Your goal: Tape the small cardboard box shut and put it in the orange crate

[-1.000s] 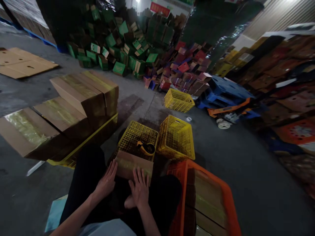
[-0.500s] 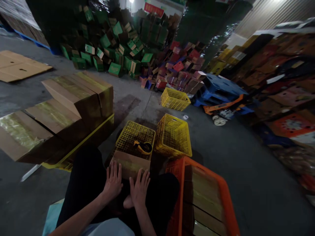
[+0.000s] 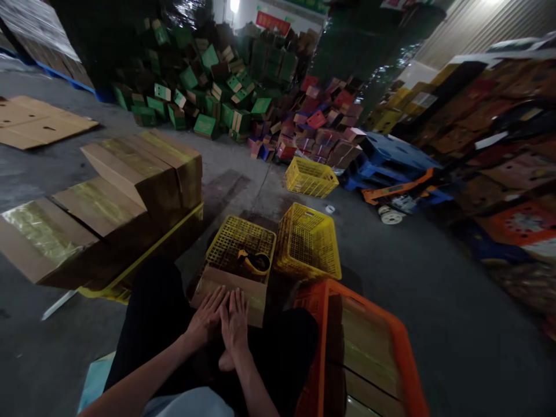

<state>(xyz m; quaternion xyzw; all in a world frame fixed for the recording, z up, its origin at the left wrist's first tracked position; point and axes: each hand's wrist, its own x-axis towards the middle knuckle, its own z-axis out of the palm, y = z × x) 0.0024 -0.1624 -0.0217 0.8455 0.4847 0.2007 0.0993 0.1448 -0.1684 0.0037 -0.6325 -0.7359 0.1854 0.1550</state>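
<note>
A small cardboard box [image 3: 255,298] with tape along its top lies before my knees, at the near end of an upturned yellow plastic crate [image 3: 230,233]. My left hand [image 3: 207,317] rests flat on the box, fingers stretched out. Right beside it, my right hand [image 3: 235,324] also lies flat with straight fingers, the fingertips of both hands meeting near the middle of the box. Neither hand grips anything. Just beyond the box, a yellow and black tape dispenser [image 3: 255,262] sits on the crate.
Taped cartons [image 3: 113,202] are stacked in a yellow crate at my left. An orange crate [image 3: 399,341] with cartons stands at my right. Ahead are yellow crates [image 3: 310,231], a pallet jack [image 3: 395,188], blue pallets [image 3: 391,152] and heaped green boxes [image 3: 205,124].
Both hands have come together over the box; before, they were apart near its two sides. The view has shifted slightly.
</note>
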